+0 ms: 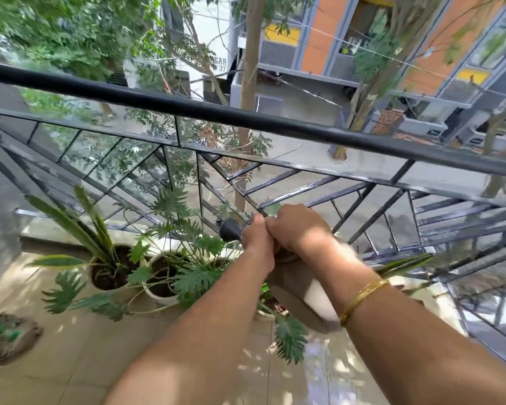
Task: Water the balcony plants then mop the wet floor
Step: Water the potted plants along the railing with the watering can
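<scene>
Head view: both arms reach forward over the potted plants (170,258) by the railing (246,118). Left hand (257,239) and right hand (300,228) meet, fingers curled shut around a watering can (295,283), its dark nozzle (230,229) pointing left above the leaves. A bangle (362,299) circles the right wrist.

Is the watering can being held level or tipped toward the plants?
Tipped. The watering can slants with its dark spout head out over the potted plants, both hands gripping it. Whether water is flowing cannot be told.
</scene>
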The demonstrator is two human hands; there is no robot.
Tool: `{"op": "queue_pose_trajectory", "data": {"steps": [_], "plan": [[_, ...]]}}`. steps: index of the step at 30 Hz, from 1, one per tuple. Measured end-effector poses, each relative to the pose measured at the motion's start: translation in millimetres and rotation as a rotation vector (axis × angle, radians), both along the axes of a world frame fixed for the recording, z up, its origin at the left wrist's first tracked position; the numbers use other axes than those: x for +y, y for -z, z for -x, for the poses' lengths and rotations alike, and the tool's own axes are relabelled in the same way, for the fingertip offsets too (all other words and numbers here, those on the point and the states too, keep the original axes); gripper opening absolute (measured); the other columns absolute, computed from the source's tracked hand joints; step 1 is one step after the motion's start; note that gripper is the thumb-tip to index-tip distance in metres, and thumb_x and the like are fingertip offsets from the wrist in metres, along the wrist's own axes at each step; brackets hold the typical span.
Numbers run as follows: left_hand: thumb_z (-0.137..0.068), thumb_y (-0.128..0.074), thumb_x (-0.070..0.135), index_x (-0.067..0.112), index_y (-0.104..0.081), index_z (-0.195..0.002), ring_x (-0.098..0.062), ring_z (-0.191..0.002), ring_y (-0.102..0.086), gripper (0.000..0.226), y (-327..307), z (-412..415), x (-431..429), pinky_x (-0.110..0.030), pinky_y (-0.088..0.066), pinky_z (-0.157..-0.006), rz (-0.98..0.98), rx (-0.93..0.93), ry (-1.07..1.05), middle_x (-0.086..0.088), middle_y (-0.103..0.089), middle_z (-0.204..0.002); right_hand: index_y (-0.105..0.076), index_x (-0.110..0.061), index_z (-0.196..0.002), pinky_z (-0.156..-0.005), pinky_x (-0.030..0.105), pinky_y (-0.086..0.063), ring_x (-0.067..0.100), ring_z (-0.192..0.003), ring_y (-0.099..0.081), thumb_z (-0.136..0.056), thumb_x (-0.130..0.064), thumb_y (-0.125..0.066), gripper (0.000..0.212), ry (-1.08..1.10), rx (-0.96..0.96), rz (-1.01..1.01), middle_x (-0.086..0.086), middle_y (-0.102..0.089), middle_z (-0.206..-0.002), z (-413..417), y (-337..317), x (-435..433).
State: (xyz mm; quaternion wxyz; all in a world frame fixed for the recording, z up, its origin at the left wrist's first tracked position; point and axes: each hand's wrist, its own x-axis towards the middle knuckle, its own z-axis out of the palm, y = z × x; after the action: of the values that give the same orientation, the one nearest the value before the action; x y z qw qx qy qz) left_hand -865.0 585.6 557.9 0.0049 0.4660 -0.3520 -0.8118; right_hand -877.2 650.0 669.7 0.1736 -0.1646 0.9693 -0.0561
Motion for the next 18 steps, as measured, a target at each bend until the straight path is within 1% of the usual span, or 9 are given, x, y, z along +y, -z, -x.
{"op": "queue_pose_trajectory", "data": {"steps": [3,4,6,7,9,13,14,16,18], "plan": [[-0.101,-0.047,0.041,0.011,-0.061,-0.108,-0.025,-0.085,-0.065,0.033,-21,-11,5,-0.038,-0.058,-0.080,0.013,0.050,0.004,-0.009,-0.067,-0.091,-0.059,-0.014,-0.077,-0.072,0.036,-0.049,0.030,-0.082,-0.063,-0.098,-0.045,-0.051,0.039,-0.004,-0.013,0.026,0.005,-0.059,-0.082,-4,-5,9],[-0.102,-0.046,0.042,0.012,-0.060,-0.108,-0.025,-0.086,-0.064,0.033,-23,-13,7,-0.035,-0.058,-0.077,-0.037,0.070,0.003,-0.011,-0.066,-0.089,-0.061,-0.014,-0.082,-0.074,0.036,-0.050,0.029,-0.085,-0.062,-0.099,-0.043,-0.051,0.035,-0.009,-0.024,0.026,0.005,-0.060,-0.085,-4,-7,11],[-0.100,-0.047,0.046,0.011,-0.062,-0.113,-0.026,-0.081,-0.066,0.040,-25,-14,11,-0.028,-0.058,-0.056,-0.035,0.081,-0.003,-0.013,-0.066,-0.094,-0.062,-0.018,-0.090,-0.075,0.036,-0.050,0.030,-0.088,-0.061,-0.098,-0.041,-0.053,0.026,-0.013,-0.023,0.025,0.006,-0.060,-0.091,-6,-9,13],[-0.098,-0.048,0.048,0.011,-0.062,-0.115,-0.026,-0.079,-0.067,0.043,-23,-14,13,-0.027,-0.057,-0.051,-0.019,0.078,-0.006,-0.014,-0.067,-0.097,-0.062,-0.017,-0.089,-0.074,0.036,-0.049,0.030,-0.087,-0.060,-0.098,-0.040,-0.053,0.026,-0.015,-0.020,0.023,0.006,-0.060,-0.090,-7,-10,13],[-0.096,-0.048,0.049,0.010,-0.062,-0.119,-0.027,-0.079,-0.069,0.047,-22,-17,13,-0.029,-0.056,-0.052,-0.005,0.095,-0.021,-0.016,-0.070,-0.100,-0.061,-0.015,-0.082,-0.068,0.035,-0.047,0.028,-0.079,-0.061,-0.100,-0.044,-0.053,0.035,-0.019,-0.025,0.015,0.005,-0.062,-0.084,-9,-9,12],[-0.095,-0.047,0.047,0.010,-0.064,-0.102,-0.026,-0.071,-0.065,0.041,-30,-24,4,-0.029,-0.052,-0.059,0.057,0.107,-0.041,-0.017,-0.064,-0.087,-0.062,-0.014,-0.076,-0.053,0.030,-0.039,0.019,-0.065,-0.059,-0.105,-0.049,-0.050,0.047,-0.057,-0.025,0.019,0.006,-0.065,-0.078,-14,-15,5],[-0.095,-0.048,0.048,0.010,-0.064,-0.096,-0.026,-0.066,-0.064,0.040,-33,-25,0,-0.026,-0.051,-0.056,0.060,0.106,-0.052,-0.018,-0.064,-0.080,-0.061,-0.012,-0.077,-0.054,0.031,-0.039,0.020,-0.066,-0.059,-0.105,-0.047,-0.049,0.047,-0.073,-0.016,0.017,0.006,-0.065,-0.079,-15,-19,2],[-0.097,-0.050,0.045,0.016,-0.054,-0.077,-0.019,-0.046,-0.050,0.035,-45,-28,-12,-0.018,-0.039,-0.041,0.104,0.089,-0.068,-0.007,-0.049,-0.059,-0.065,-0.011,-0.088,-0.065,0.033,-0.044,0.027,-0.075,-0.061,-0.105,-0.044,-0.048,0.041,-0.096,0.008,0.044,0.008,-0.062,-0.085,-19,-27,-6],[-0.095,-0.051,0.043,0.020,-0.047,-0.073,-0.017,-0.042,-0.043,0.033,-58,-31,-26,-0.017,-0.034,-0.038,0.114,0.102,-0.068,0.000,-0.041,-0.053,-0.069,-0.014,-0.095,-0.073,0.035,-0.045,0.031,-0.083,-0.058,-0.104,-0.046,-0.049,0.039,-0.100,0.047,0.103,0.010,-0.060,-0.089,-22,-37,-13]]}}
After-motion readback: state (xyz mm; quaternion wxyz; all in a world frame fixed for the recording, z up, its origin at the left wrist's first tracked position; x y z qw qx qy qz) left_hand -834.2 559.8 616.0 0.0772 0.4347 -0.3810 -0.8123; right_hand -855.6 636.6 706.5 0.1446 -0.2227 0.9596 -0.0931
